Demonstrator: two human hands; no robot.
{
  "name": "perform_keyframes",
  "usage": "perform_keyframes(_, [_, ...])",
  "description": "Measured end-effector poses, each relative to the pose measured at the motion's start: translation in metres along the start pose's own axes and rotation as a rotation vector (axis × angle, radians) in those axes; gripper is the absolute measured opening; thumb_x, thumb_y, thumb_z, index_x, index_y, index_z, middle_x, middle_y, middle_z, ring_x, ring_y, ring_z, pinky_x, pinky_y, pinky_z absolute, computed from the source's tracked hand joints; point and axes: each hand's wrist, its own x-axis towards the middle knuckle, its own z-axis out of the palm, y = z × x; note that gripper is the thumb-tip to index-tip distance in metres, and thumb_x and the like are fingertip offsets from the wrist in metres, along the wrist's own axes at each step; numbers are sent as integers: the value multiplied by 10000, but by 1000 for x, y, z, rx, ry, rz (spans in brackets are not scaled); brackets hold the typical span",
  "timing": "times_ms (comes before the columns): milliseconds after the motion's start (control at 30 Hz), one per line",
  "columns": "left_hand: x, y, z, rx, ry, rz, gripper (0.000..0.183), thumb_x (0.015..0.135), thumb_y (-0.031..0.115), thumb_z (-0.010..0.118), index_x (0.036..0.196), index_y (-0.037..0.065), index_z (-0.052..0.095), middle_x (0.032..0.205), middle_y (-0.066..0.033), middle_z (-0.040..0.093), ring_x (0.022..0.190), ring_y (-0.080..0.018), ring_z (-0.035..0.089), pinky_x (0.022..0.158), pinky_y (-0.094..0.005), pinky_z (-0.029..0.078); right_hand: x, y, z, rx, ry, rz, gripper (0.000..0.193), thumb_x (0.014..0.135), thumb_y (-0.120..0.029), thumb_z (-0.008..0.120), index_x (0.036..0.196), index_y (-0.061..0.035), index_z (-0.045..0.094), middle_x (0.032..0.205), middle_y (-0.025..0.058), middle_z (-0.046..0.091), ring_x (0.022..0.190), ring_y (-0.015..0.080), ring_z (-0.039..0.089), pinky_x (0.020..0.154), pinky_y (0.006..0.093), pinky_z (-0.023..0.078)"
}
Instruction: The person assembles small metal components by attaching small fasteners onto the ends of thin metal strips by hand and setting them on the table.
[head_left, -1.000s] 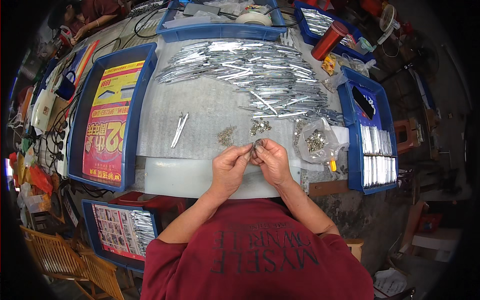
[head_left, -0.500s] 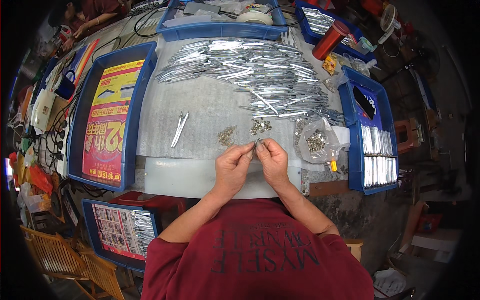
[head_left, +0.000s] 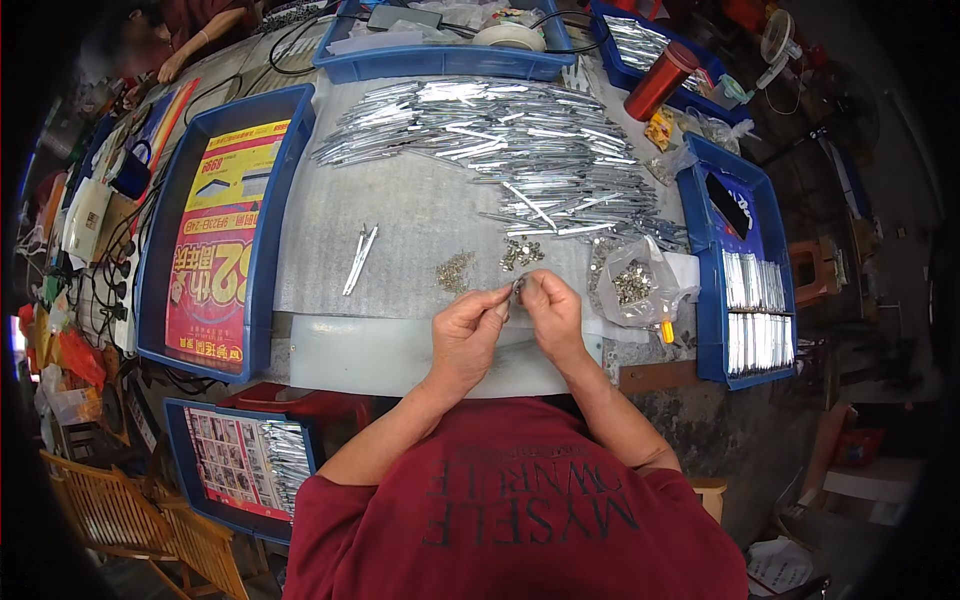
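My left hand (head_left: 468, 335) and my right hand (head_left: 549, 314) meet over the near edge of the grey table (head_left: 420, 215), their fingertips pinched together on a small metal part (head_left: 517, 288). Just beyond them lie two little heaps of small metal pieces (head_left: 455, 270), the second heap (head_left: 521, 252) to its right. A clear bag of the same small pieces (head_left: 632, 283) sits right of my right hand. A big pile of shiny metal strips (head_left: 520, 150) covers the far half of the table. Two loose strips (head_left: 360, 257) lie to the left.
A blue tray with a red and yellow sheet (head_left: 215, 225) is at the left. A blue tray holding stacked strips (head_left: 748, 290) stands at the right. More blue trays (head_left: 440, 45) and a red can (head_left: 657, 80) are at the back. Another person's arm (head_left: 195, 35) shows far left.
My hands stay together at the same spot; the fingers have shifted slightly around the small part.
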Motion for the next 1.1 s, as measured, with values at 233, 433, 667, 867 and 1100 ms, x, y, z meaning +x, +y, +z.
perform_keyframes(233, [-2, 4, 1, -13, -13, -20, 190, 801, -10, 523, 984, -4, 574, 709, -2, 514, 522, -12, 388, 426, -147, 298, 5, -3, -2, 39, 102, -11, 137, 817, -133, 537, 805, 3, 545, 703, 2, 513, 630, 62, 450, 557, 202, 385])
perform_keyframes(433, [-3, 7, 3, -81, 3, -60, 187, 801, -9, 524, 981, -4, 574, 697, -5, 514, 515, -12, 386, 423, -146, 296, 2, 5, -1, 26, 49, -42, 174, 834, -154, 505, 790, 11, 537, 688, 17, 507, 634, 70, 457, 568, 209, 386])
perform_keyframes(667, [-5, 4, 2, -125, -5, -51, 178, 806, 1, 522, 976, -6, 575, 696, -7, 515, 516, -11, 389, 420, -146, 295, 0, 2, -3, -84, -21, -105, 161, 830, -139, 507, 781, 13, 533, 714, 11, 516, 644, 68, 456, 584, 218, 394])
perform_keyframes(867, [-4, 8, 2, -103, 14, -93, 172, 805, 0, 522, 968, -7, 576, 690, -13, 522, 502, -12, 389, 408, -150, 295, -1, 4, 0, -113, 44, -188, 127, 812, -116, 532, 784, 8, 529, 691, -1, 511, 636, 70, 450, 560, 221, 391])
perform_keyframes(1100, [-4, 10, 3, -153, 24, -140, 172, 802, 2, 527, 967, -13, 574, 676, -13, 520, 488, -11, 382, 399, -149, 287, -1, -3, -3, 163, 36, -15, 91, 776, -77, 565, 770, 3, 523, 665, 31, 505, 596, 83, 444, 525, 210, 370])
